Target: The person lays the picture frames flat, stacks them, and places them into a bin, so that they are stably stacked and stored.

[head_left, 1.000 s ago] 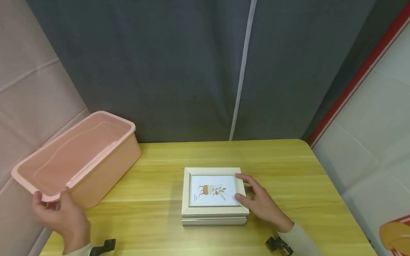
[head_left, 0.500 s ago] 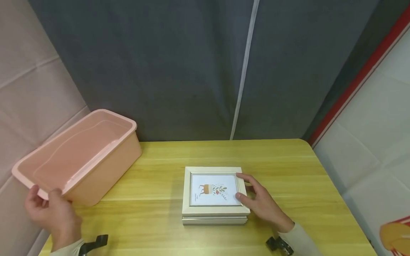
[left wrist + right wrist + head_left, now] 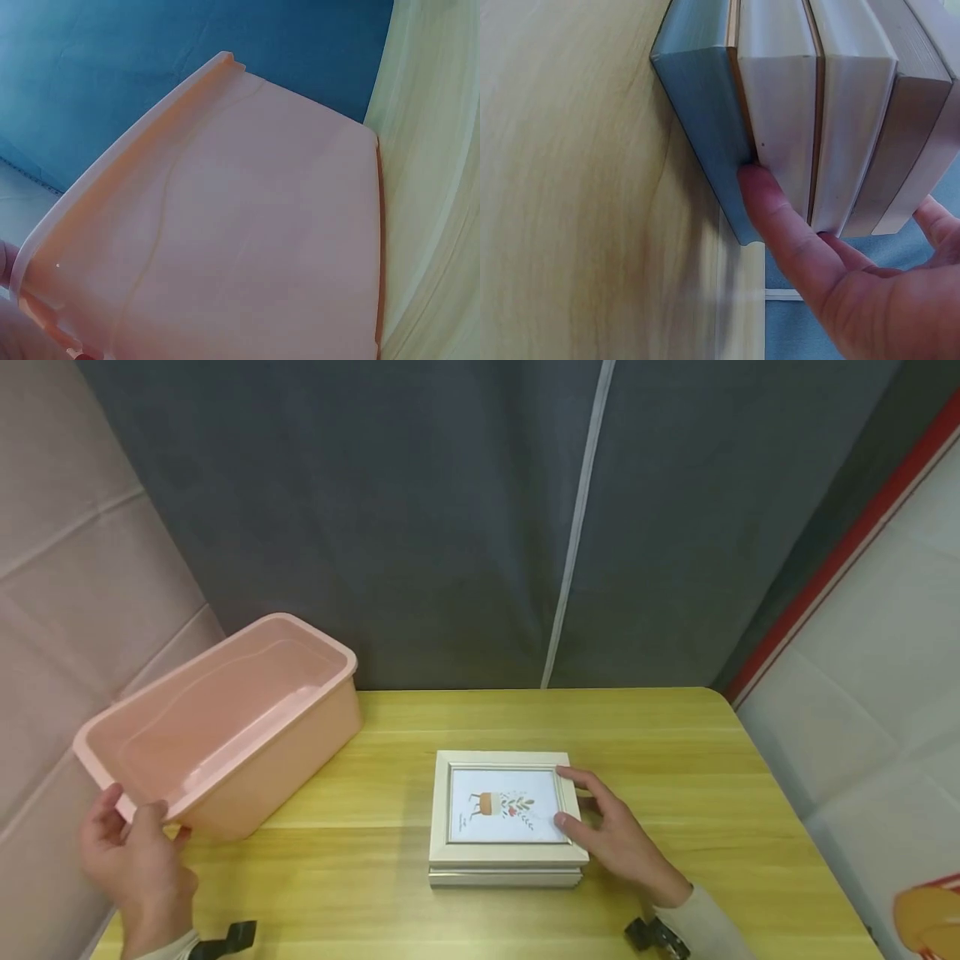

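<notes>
In the head view my left hand [image 3: 138, 860] grips the near rim corner of a pink plastic bin [image 3: 277, 756], thumb and fingers on either side of the rim. The bin's long outer wall [image 3: 247, 210] fills much of the left wrist view, where only bits of the hand show. My right hand [image 3: 618, 839] rests on the right edge of a stack of cream picture frames [image 3: 442, 810]; thumb and one finger touch the top frame, which bears a plant print. From the right wrist view, another finger [image 3: 791, 240] touches the side of the stack's lower frames [image 3: 780, 105].
Everything stands on a yellow wood-grain table [image 3: 645, 727]. Behind it hangs a dark grey curtain [image 3: 375, 527] with a pale strip. A light panel wall [image 3: 52, 635] rises close to the bin's left, and another wall [image 3: 885, 710] stands on the right.
The left hand shifted its hold along the bin's near rim to the left, then the bin moved right with it, closer to the frames. The right hand and the stack stayed put.
</notes>
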Tool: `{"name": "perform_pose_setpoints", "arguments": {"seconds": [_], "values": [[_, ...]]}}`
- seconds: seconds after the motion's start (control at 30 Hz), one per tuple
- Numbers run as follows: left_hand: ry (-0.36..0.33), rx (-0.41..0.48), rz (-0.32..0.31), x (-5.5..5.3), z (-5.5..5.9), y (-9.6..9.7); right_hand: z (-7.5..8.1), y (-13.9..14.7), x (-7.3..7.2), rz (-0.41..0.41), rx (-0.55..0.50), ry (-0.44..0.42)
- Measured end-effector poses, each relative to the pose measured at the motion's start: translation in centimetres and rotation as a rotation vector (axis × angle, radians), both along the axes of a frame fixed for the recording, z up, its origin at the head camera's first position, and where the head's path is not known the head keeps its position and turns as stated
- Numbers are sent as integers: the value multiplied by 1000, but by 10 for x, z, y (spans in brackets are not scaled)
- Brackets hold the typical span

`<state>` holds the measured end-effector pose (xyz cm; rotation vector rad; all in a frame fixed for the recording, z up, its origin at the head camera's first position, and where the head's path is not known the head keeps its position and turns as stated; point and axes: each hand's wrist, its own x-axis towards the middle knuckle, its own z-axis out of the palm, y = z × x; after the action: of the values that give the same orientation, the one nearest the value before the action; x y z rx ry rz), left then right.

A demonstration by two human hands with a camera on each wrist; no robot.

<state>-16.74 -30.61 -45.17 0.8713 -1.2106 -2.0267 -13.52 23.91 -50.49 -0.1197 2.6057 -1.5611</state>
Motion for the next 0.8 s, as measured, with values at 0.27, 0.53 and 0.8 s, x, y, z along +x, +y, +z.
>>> {"name": "perform_pose_setpoints", "arguments": {"seconds": [0.27, 0.53, 0.8], "values": [[-6, -12, -71, 6, -2, 18, 3, 0, 1, 4, -3, 3], [-6, -51, -135, 9, -3, 33, 3, -3, 1, 15, -11, 15], [-3, -69, -191, 8, -4, 49, 2, -5, -5, 13, -9, 0]]}}
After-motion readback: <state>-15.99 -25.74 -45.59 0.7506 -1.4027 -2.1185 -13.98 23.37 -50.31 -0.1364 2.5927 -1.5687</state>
